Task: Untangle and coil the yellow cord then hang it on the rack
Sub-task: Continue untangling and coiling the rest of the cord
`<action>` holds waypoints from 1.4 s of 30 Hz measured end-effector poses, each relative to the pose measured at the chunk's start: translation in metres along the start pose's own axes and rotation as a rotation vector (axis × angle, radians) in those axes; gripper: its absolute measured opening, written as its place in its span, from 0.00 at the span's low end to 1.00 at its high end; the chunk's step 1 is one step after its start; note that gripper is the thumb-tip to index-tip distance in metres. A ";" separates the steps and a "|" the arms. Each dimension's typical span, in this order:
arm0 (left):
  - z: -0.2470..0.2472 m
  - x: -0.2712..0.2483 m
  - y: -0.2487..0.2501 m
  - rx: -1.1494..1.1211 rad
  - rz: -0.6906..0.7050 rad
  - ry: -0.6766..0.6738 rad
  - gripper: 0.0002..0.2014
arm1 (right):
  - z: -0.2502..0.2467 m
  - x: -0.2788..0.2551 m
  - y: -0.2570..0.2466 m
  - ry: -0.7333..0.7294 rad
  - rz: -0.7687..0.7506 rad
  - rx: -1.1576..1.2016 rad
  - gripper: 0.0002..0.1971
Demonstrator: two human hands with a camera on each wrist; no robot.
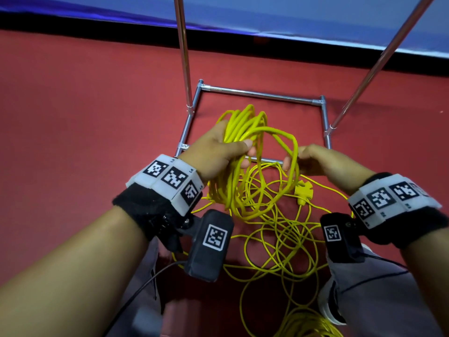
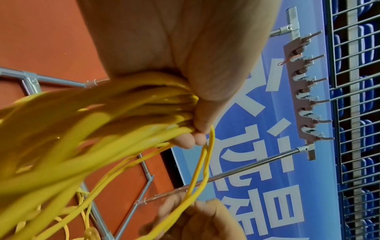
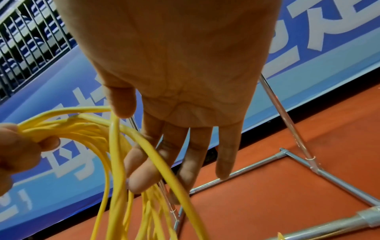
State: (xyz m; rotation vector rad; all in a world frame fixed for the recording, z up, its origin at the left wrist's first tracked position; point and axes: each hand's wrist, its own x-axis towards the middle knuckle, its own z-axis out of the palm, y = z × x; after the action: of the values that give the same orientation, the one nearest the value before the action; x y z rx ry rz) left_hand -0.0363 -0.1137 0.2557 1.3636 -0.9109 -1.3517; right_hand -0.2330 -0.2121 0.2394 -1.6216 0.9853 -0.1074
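My left hand (image 1: 243,152) grips a bundle of several coiled loops of the yellow cord (image 1: 240,125), held up above the rack's base. The left wrist view shows its fingers (image 2: 191,139) wrapped round the bunched strands (image 2: 123,110). To the right, my right hand (image 1: 295,158) pinches one loop of the cord (image 1: 291,142) between thumb and index finger. In the right wrist view the strand (image 3: 117,154) passes between thumb (image 3: 123,104) and index finger (image 3: 141,170); the other fingers are straight. The rest of the cord (image 1: 279,244) lies tangled on the red floor, with a yellow plug (image 1: 303,190) hanging by it.
The rack's metal base frame (image 1: 262,94) stands on the floor just beyond my hands, its two poles (image 1: 182,45) rising up. Its hook bar (image 2: 304,91) shows in the left wrist view against a blue banner (image 2: 257,162). My trouser leg (image 1: 364,300) and shoe (image 1: 332,310) are at lower right.
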 end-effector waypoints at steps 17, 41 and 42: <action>0.000 -0.005 -0.003 0.046 0.021 -0.098 0.12 | -0.018 0.012 -0.002 0.322 -0.245 0.071 0.10; -0.002 -0.011 0.000 0.015 -0.038 -0.244 0.10 | -0.011 0.013 -0.010 0.267 -0.255 0.029 0.12; 0.000 -0.012 -0.001 0.022 -0.048 -0.260 0.10 | -0.008 0.014 -0.010 0.274 -0.258 0.012 0.13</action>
State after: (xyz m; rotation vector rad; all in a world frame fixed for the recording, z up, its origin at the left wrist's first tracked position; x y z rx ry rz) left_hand -0.0371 -0.1021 0.2580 1.2509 -1.0723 -1.5858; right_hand -0.2227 -0.2280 0.2447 -1.7471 0.9722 -0.5220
